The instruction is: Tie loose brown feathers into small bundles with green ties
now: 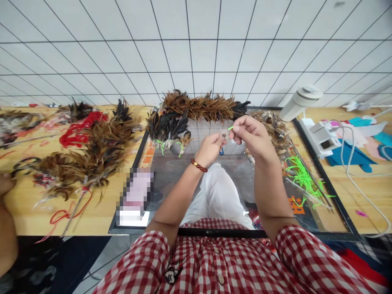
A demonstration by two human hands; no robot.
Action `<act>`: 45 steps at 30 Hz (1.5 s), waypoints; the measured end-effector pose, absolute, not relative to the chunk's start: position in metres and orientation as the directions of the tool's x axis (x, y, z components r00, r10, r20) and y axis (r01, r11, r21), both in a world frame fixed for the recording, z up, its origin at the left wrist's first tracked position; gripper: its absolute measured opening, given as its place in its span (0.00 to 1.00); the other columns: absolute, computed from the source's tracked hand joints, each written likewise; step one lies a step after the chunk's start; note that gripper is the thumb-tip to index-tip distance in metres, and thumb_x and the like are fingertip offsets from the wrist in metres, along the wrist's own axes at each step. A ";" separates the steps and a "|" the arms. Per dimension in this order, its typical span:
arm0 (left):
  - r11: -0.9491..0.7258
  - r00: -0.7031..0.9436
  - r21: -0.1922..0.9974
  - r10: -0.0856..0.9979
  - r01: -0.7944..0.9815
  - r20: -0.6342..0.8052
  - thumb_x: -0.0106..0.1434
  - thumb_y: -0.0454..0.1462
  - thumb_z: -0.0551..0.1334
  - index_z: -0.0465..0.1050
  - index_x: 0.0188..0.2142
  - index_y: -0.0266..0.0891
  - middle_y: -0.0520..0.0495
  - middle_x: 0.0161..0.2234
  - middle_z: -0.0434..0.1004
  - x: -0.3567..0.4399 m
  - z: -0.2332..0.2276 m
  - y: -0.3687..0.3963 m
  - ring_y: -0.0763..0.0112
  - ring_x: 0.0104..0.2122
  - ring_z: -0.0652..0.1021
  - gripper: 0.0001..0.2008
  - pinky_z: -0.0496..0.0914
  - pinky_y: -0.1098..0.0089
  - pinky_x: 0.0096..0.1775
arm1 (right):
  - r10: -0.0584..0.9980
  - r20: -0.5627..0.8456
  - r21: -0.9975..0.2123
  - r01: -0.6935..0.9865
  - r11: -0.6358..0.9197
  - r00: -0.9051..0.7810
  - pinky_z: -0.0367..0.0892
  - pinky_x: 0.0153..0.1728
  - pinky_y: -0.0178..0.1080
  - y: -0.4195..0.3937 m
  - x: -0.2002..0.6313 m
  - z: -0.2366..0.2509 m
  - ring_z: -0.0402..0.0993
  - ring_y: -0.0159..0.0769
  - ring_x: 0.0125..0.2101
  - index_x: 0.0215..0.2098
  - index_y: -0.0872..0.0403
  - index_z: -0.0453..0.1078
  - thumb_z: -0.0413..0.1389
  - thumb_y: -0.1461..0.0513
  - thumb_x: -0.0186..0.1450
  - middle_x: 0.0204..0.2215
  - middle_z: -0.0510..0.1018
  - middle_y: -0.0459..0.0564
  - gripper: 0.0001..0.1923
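Note:
My left hand [211, 148], with a beaded bracelet at the wrist, is closed in a pinch above the glass-topped frame. What it pinches is small and pale, too small to name. Close beside it, my right hand [251, 134] pinches a short bright green string [230, 128] between thumb and fingertips. A small blue looped object [221, 151] shows just below the left fingertips; I cannot tell whether it is held. Left of my hands lie black feather bunches [168, 125] with green ties at their bases. Behind stretches a long brown feather strip [202, 107].
Loose green strings [303, 175] lie at the right, near a white cup [300, 103] and a white power strip [314, 136] with a cable. Brown feathers [104, 151] and red cord [81, 132] cover the left table. A co-worker's hand [6, 183] rests at the far left.

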State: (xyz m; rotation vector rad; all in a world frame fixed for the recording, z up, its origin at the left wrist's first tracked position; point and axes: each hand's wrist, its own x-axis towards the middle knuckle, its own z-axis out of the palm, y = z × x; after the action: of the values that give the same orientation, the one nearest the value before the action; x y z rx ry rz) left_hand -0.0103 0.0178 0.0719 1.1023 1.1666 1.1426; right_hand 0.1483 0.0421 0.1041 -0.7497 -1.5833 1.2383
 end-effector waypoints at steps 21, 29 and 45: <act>0.122 0.032 0.900 0.992 -0.419 -0.119 0.69 0.43 0.66 0.67 0.27 0.38 0.57 0.22 0.63 -0.013 0.094 0.008 0.84 0.17 0.58 0.17 0.51 0.78 0.20 | 0.906 0.302 -0.948 0.010 0.319 -0.298 0.62 0.33 0.37 0.063 0.132 0.073 0.65 0.32 0.29 0.29 0.52 0.69 0.67 0.46 0.61 0.26 0.71 0.43 0.20; -0.231 -0.054 0.918 0.964 0.321 0.261 0.62 0.26 0.60 0.64 0.22 0.39 0.55 0.21 0.64 -0.027 0.071 0.022 0.75 0.25 0.65 0.14 0.57 0.71 0.31 | 0.575 0.677 -0.332 0.507 0.796 -0.459 0.62 0.44 0.47 0.029 0.121 0.089 0.75 0.42 0.39 0.33 0.52 0.70 0.53 0.63 0.69 0.37 0.81 0.53 0.07; 0.012 0.025 0.892 1.000 -0.453 0.000 0.68 0.53 0.65 0.67 0.28 0.39 0.57 0.21 0.61 -0.008 0.077 0.012 0.83 0.17 0.58 0.22 0.52 0.76 0.20 | 0.857 0.498 -0.855 0.091 0.510 -0.132 0.68 0.37 0.40 0.044 0.119 0.086 0.70 0.33 0.32 0.28 0.51 0.69 0.63 0.50 0.64 0.30 0.75 0.46 0.16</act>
State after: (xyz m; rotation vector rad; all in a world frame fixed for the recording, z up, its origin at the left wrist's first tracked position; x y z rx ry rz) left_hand -0.0084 0.0117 0.0766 0.8643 0.8434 1.3736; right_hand 0.1190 0.0438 0.0863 -0.8375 -1.5788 0.8147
